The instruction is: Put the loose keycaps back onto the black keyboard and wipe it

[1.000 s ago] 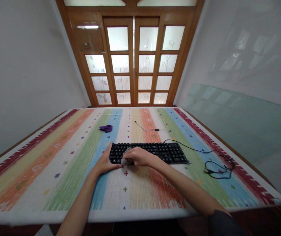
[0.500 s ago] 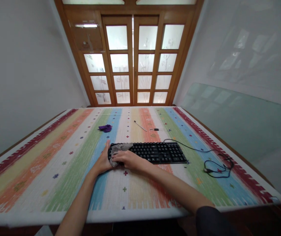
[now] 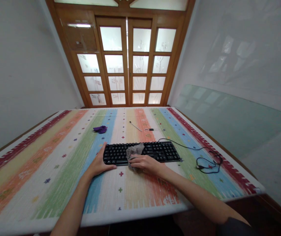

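Note:
A black keyboard (image 3: 152, 151) lies flat on the striped tablecloth, its cable trailing off to the right. My left hand (image 3: 100, 164) braces the keyboard's left end, thumb along the front edge and fingers up the side. Closed around a grey fluffy cloth (image 3: 134, 151), my right hand (image 3: 144, 164) presses it on the keys left of the keyboard's middle. Part of the cloth hangs over the front edge, and the keys beneath it are hidden.
Beyond the keyboard lie a bunched purple cloth (image 3: 100, 129), a thin stick with a dark tip (image 3: 135, 126) and a small black-handled tool (image 3: 151, 129). The coiled USB cable (image 3: 210, 165) rests on the right. Wooden glass-paned doors (image 3: 128, 65) stand behind the table.
My right hand has slid the grey cloth rightward from the keyboard's left end, uncovering the left keys. My left hand stays at that end. The whole view has shifted slightly.

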Demonstrator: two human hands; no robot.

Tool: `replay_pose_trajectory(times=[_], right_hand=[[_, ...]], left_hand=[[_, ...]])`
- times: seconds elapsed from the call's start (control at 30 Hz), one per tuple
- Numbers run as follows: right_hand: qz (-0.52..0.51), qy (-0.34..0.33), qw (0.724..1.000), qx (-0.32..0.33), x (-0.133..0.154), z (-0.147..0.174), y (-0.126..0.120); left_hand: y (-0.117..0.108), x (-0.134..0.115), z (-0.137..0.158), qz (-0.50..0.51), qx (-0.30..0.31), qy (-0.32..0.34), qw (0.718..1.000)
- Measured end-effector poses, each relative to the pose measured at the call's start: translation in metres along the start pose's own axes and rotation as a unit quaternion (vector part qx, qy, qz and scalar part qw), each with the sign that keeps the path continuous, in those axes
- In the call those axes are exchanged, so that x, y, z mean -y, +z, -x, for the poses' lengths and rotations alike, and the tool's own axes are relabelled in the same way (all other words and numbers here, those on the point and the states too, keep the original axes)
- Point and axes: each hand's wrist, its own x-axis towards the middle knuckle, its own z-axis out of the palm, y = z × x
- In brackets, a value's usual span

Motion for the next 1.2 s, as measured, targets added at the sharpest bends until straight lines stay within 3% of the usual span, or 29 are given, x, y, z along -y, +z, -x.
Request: replay_pose_trajectory(times=[0.23,0.33,0.4,0.47,0.6,0.7,0.87,1.03,1.2], right_hand=[[0.001,0.075,0.992,0.097,-0.002,0.002,-0.054],[0.002,0.100,0.995,0.013,-0.012,-0.022,-0.064],[0.002,0.098,0.993,-0.065,-0.019,-0.047,-0.058],[-0.002,0.077,0.992,-0.101,-0.023,-0.077,-0.042],[0.009,0.055,0.995,-0.083,-0.024,-0.129,0.000],[0.018,0.047,0.998,-0.041,-0.026,-0.145,0.021],[-0.001,0.046,0.999,-0.009,-0.046,-0.128,0.016],[-0.014,0.064,0.998,-0.006,-0.059,-0.083,-0.003],[0.043,0.084,0.995,-0.008,-0.060,-0.042,-0.013]], left_hand=[[0.001,0.000,-0.001,0.011,-0.001,0.006,1.000],[0.003,0.003,-0.001,0.018,-0.006,0.004,1.000],[0.004,0.004,-0.001,0.026,-0.007,0.001,1.000],[0.004,0.004,0.000,0.035,0.000,0.000,0.999],[0.003,0.000,0.001,0.034,0.000,0.007,0.999],[0.003,-0.001,0.000,0.025,-0.005,0.012,1.000],[0.004,0.001,0.001,0.011,0.006,-0.004,1.000],[0.003,-0.002,0.003,-0.010,0.027,-0.037,0.999],[-0.001,-0.008,0.003,-0.027,0.038,-0.043,0.998]])
